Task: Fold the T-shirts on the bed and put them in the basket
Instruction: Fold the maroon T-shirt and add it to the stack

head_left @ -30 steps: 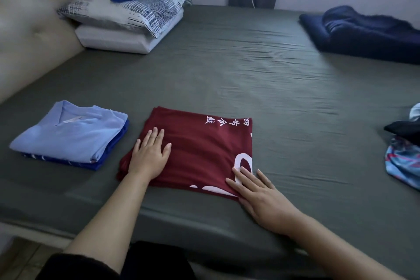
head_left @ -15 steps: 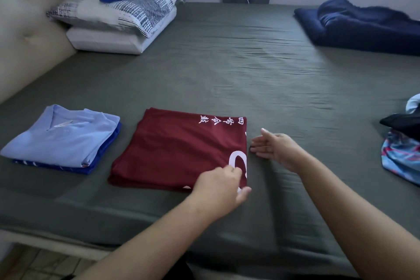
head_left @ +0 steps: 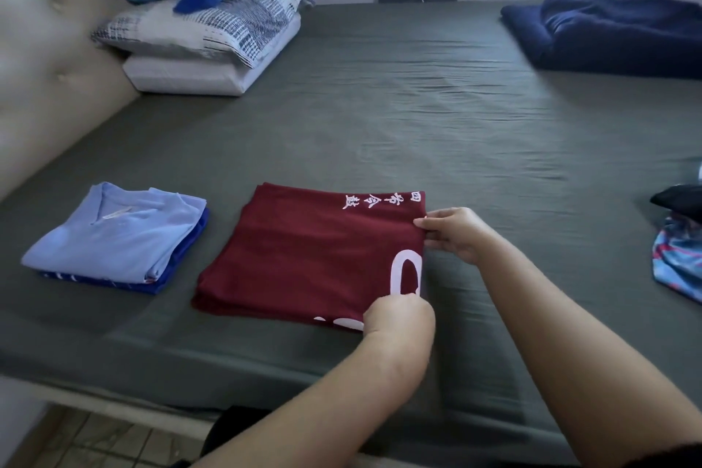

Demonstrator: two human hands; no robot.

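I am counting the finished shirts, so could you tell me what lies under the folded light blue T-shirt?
Under the folded light blue T-shirt lies a darker royal blue folded garment; only its right and near edges show. The rest is covered.

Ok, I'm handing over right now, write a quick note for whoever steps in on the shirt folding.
Left hand pinches the maroon T-shirt at its near right corner; right hand pinches its far right edge.
Maroon T-shirt lies partly folded near the bed's front edge.
Done: light blue T-shirt folded on a dark blue one, to the left.
Left: finish the maroon fold, unfolded clothes at far right; basket not in view.
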